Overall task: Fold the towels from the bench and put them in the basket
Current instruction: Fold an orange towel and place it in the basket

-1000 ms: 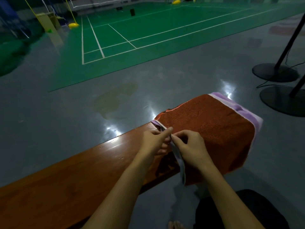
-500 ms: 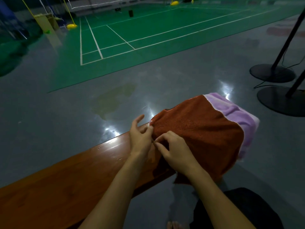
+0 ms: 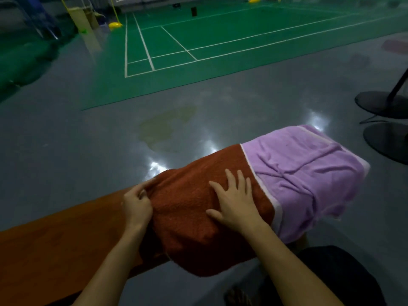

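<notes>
Beyond the bench (image 3: 55, 246) the grey floor (image 3: 88, 151) runs out to a green court (image 3: 220, 36) with white lines, and two dark round stands (image 3: 384, 104) sit at the far right. On the right end of the wooden bench I see two towels: the rust-red towel (image 3: 189, 228) lies doubled over the near part, its lower edge hanging off the near side, and it overlaps the purple towel (image 3: 298, 173), which is spread and creased further right.

My left hand (image 3: 136, 206) has its fingers curled into the left edge of the rust-red towel, pinching the cloth there. My right hand (image 3: 234, 202) lies flat on top of the same towel, fingers spread and straight, pressing down without gripping anything.

I judge this to be the folding step on the first towel: one fold looks made, and I am flattening it while holding the edge in line. No basket shows in the head view, so I cannot tell where it stands.

The next move, as I read it, calls for another fold across the rust-red towel. That means keeping the layers squared, taking both corners of one end and carrying them over. I would watch the hanging near edge, which could drag the bundle off the bench, and avoid catching the purple towel underneath.
</notes>
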{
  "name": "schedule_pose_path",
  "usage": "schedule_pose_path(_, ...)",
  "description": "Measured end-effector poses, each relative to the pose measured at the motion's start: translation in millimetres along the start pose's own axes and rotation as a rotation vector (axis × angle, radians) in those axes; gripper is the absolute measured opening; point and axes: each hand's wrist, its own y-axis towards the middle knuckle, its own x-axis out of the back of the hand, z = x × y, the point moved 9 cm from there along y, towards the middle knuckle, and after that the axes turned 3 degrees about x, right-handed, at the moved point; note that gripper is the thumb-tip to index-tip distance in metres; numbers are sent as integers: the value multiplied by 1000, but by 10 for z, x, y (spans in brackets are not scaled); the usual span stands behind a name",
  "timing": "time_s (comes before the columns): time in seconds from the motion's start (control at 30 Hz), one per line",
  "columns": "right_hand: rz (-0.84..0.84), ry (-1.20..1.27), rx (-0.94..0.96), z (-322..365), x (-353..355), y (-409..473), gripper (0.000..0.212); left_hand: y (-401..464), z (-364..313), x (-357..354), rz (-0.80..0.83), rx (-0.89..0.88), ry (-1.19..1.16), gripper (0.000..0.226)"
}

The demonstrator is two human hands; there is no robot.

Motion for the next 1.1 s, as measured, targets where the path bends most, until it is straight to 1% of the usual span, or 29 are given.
schedule_pose_path(0.07, 38, -12, 82, 283, -117, 54, 86, 14, 210, 321, -26, 29, 44, 50)
schedule_pose_path(0.17, 131, 2, 167, 736, -346, 104, 88, 64, 582, 808, -72, 112, 85, 48)
schedule_pose_path(0.3, 165, -23, 240, 1329, -533, 108, 93, 88, 1031, 1415, -142, 152, 107, 41)
schedule_pose_path(0.47, 148, -37, 260, 1771, -659, 118, 93, 80, 1149, 1824, -208, 83, 199, 25)
schedule_pose_path(0.53, 154, -46, 271, 1859, -657, 131, 92, 117, 1155, 1869, -222, 78, 215, 25)
schedule_pose_path(0.6, 131, -53, 276, 1919, -569, 162, 90, 125, 1139, 1876, -220, 51, 277, 26)
schedule_pose_path(0.63, 84, -44, 256, 1918, -484, 202, 86, 107, 1116, 1858, -218, 25, 346, 29)
schedule_pose_path(0.7, -20, -38, 189, 1861, -340, 309, 78, 23, 1058, 1753, -204, -25, 518, 41)
schedule_pose_path(0.73, -30, -53, 175, 1839, -346, 356, 77, -36, 1010, 1647, -183, -70, 603, 48)
schedule_pose_path(0.8, 11, -79, 194, 1849, -483, 413, 81, -176, 938, 1357, -82, -164, 727, 61)
schedule_pose_path(0.87, 25, -65, 205, 1875, -612, 415, 81, -257, 1001, 1109, 55, -163, 828, 72)
schedule_pose_path(0.93, 2, -46, 178, 1871, -650, 422, 81, -229, 1080, 1045, 128, -137, 875, 77)
schedule_pose_path(1.1, 18, -25, 137, 1754, -635, 451, 77, -97, 1089, 1120, 154, -194, 898, 77)
